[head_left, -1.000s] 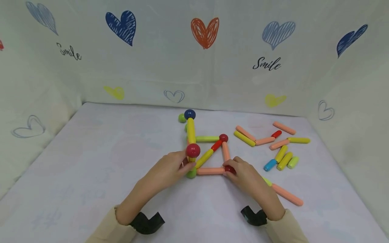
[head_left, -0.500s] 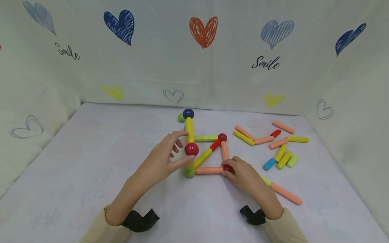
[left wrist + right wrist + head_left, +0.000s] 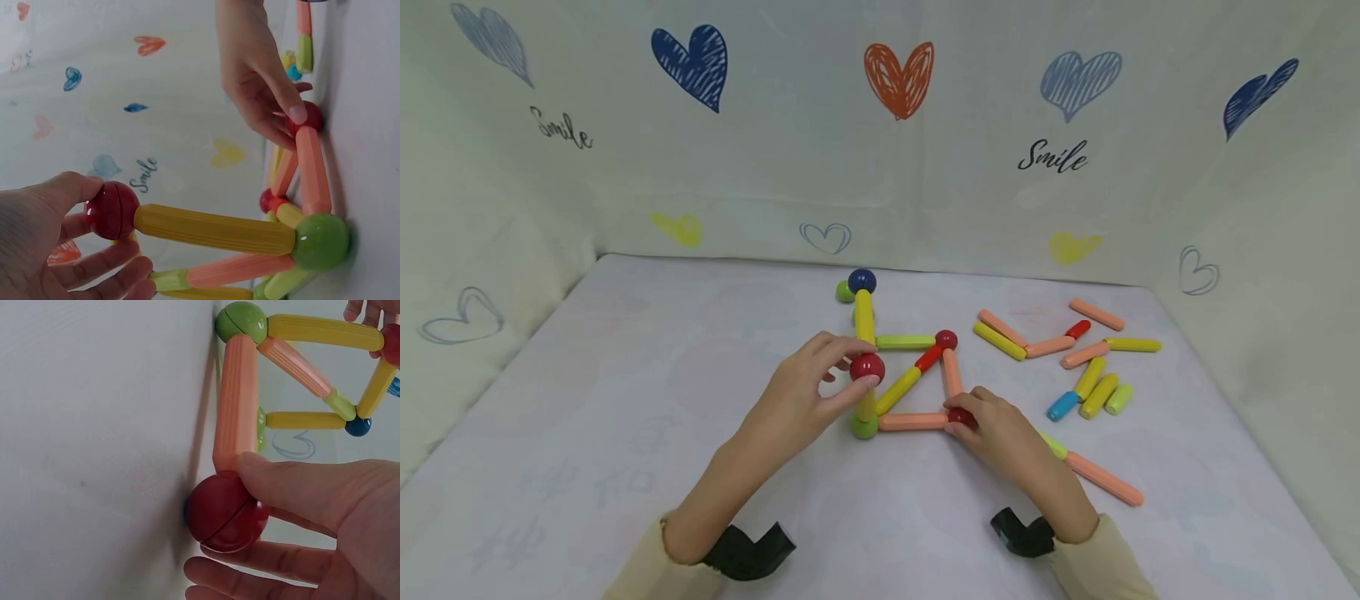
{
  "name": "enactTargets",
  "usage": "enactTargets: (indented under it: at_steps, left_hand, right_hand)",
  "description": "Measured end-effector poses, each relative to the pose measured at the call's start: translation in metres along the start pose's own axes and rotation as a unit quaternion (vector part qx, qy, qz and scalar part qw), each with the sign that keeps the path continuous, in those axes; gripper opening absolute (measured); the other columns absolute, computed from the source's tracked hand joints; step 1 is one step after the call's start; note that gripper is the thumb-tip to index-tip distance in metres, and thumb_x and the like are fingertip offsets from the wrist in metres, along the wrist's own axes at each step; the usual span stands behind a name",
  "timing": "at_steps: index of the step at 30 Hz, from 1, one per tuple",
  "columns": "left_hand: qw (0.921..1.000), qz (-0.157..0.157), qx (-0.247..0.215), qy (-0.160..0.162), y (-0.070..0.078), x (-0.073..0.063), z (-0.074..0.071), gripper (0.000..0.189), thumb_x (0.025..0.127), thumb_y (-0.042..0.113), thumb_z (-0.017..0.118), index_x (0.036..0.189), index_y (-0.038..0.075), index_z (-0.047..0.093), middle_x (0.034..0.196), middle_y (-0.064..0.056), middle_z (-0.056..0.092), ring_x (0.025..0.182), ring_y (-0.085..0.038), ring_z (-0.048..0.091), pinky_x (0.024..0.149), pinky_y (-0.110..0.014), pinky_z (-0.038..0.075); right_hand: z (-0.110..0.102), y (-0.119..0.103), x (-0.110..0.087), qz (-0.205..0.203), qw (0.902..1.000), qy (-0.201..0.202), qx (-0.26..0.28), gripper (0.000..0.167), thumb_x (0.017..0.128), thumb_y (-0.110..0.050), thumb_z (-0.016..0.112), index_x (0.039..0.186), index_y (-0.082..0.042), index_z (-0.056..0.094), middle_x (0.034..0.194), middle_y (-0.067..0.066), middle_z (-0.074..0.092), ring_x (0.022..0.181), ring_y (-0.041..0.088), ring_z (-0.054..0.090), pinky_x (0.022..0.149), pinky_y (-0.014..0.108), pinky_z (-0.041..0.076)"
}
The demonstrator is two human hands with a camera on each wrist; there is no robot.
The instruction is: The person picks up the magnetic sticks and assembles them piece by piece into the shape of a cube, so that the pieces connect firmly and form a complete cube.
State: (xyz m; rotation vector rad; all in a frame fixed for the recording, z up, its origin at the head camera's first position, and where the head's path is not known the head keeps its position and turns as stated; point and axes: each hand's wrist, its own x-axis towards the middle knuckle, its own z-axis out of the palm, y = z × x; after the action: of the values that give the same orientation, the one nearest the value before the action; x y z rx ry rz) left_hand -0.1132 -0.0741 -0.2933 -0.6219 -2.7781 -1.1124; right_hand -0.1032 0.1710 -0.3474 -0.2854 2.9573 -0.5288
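A frame of coloured rods and balls stands on the table. My left hand (image 3: 808, 379) pinches the red ball (image 3: 867, 368) atop an upright yellow rod (image 3: 215, 230), which rises from a green ball (image 3: 321, 242) at the near left corner. At the near right corner my right hand (image 3: 1000, 425) grips another red ball (image 3: 226, 512) between thumb and fingers, its thumb also over the end of the orange rod (image 3: 236, 403). A yellow rod (image 3: 865, 315) runs from the raised red ball back to a dark blue ball (image 3: 862, 281). A third red ball (image 3: 946, 340) marks the far right corner.
Loose orange, yellow, red, green and blue rods lie to the right, among them a yellow-orange pair (image 3: 1133, 344) and a blue rod (image 3: 1063, 406). One long orange rod (image 3: 1105, 479) lies beside my right forearm. A white, heart-printed cloth wall (image 3: 970, 192) stands behind the table.
My left hand has let go of the upright below the raised red ball, opened, moved up and taken hold of that ball. My right hand stays on its red ball.
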Motion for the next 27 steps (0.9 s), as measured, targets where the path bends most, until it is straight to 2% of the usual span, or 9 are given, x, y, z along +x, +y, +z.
enactTargets:
  at_steps: [6, 10, 15, 19, 22, 27]
  left_hand:
    - [0.9998, 0.017, -0.012, -0.002, -0.002, 0.001, 0.001, 0.038, 0.083, 0.028, 0.069, 0.118, 0.016, 0.058, 0.107, 0.002, 0.061, 0.094, -0.017, 0.057, 0.075, -0.028, 0.051]
    - [0.9997, 0.018, -0.016, -0.001, -0.001, 0.001, 0.001, 0.039, 0.083, 0.029, 0.069, 0.118, 0.016, 0.058, 0.107, 0.002, 0.061, 0.094, -0.015, 0.057, 0.075, -0.028, 0.052]
    - [0.9998, 0.015, -0.016, -0.004, -0.001, 0.001, -0.001, 0.039, 0.084, 0.03, 0.069, 0.118, 0.015, 0.057, 0.107, 0.002, 0.06, 0.094, -0.013, 0.057, 0.076, -0.027, 0.052]
    - [0.9996, 0.019, -0.018, -0.006, -0.002, 0.001, -0.001, 0.039, 0.084, 0.03, 0.068, 0.119, 0.015, 0.057, 0.107, 0.001, 0.06, 0.094, -0.013, 0.057, 0.076, -0.027, 0.051]
    - [0.9996, 0.021, -0.019, -0.006, -0.002, 0.001, -0.001, 0.039, 0.084, 0.03, 0.068, 0.119, 0.015, 0.057, 0.108, 0.002, 0.06, 0.094, -0.013, 0.057, 0.076, -0.027, 0.051]
    - [0.9996, 0.017, -0.021, -0.005, -0.002, 0.001, 0.0, 0.04, 0.083, 0.029, 0.069, 0.119, 0.015, 0.058, 0.109, 0.001, 0.06, 0.093, -0.013, 0.056, 0.075, -0.027, 0.051]
  right_hand:
    - [-0.022, 0.013, -0.009, 0.034, 0.9978, -0.026, 0.051, 0.038, 0.085, -0.025, 0.067, 0.122, -0.016, 0.06, 0.109, 0.006, 0.06, 0.089, 0.018, 0.054, 0.073, 0.033, 0.052]
    - [-0.04, 0.031, -0.022, 0.048, 0.9972, -0.033, 0.047, 0.041, 0.085, -0.028, 0.067, 0.123, -0.015, 0.058, 0.112, 0.009, 0.059, 0.091, 0.021, 0.054, 0.07, 0.033, 0.052]
    - [-0.052, 0.066, -0.043, 0.056, 0.997, -0.039, 0.036, 0.04, 0.083, -0.025, 0.069, 0.119, -0.011, 0.06, 0.111, 0.008, 0.062, 0.094, 0.023, 0.055, 0.074, 0.041, 0.052]
    - [-0.052, 0.097, -0.058, 0.076, 0.995, -0.063, 0.016, 0.04, 0.083, -0.029, 0.068, 0.117, -0.007, 0.06, 0.106, 0.008, 0.062, 0.093, 0.023, 0.055, 0.074, 0.043, 0.051]
    - [-0.048, 0.115, -0.066, 0.09, 0.9924, -0.083, 0.005, 0.041, 0.083, -0.029, 0.069, 0.116, -0.007, 0.06, 0.1, 0.007, 0.061, 0.089, 0.022, 0.054, 0.071, 0.039, 0.051]
    - [-0.033, 0.127, -0.073, 0.07, 0.9958, -0.057, 0.008, 0.036, 0.081, -0.022, 0.07, 0.114, -0.01, 0.061, 0.092, 0.002, 0.057, 0.082, 0.015, 0.052, 0.065, 0.026, 0.048]
